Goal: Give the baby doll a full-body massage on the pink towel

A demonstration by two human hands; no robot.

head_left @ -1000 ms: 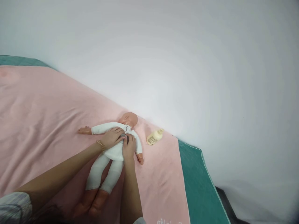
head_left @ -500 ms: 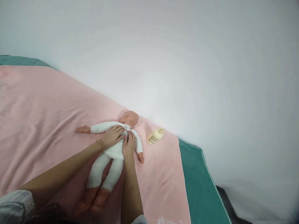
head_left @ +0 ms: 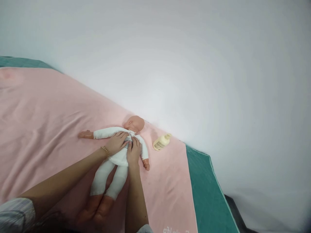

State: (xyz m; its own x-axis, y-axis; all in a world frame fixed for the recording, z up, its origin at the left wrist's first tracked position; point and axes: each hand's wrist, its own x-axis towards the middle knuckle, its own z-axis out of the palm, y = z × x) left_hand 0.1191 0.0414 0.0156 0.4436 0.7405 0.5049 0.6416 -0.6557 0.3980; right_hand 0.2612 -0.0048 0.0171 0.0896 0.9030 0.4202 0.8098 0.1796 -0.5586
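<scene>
A doll point(head_left: 119, 158) in white clothes lies stretched out on a pink blanket point(head_left: 167, 181), its bare head turned to one side near the wall. My left hand point(head_left: 118, 143), with a gold bracelet at the wrist, rests flat on the upper torso, fingers extended. Beside it my right hand point(head_left: 134, 150) lies on the other side of the torso with its fingers spread a little. The thumbs are close together over the middle of the chest. Both palms hide part of the cloth beneath them.
A pale yellow pump bottle point(head_left: 161, 142) lies on the blanket right of the doll. Green bedding point(head_left: 211, 187) shows past the blanket's right edge. A white wall point(head_left: 170, 64) rises behind, and a dark edge point(head_left: 235, 210) is at the lower right.
</scene>
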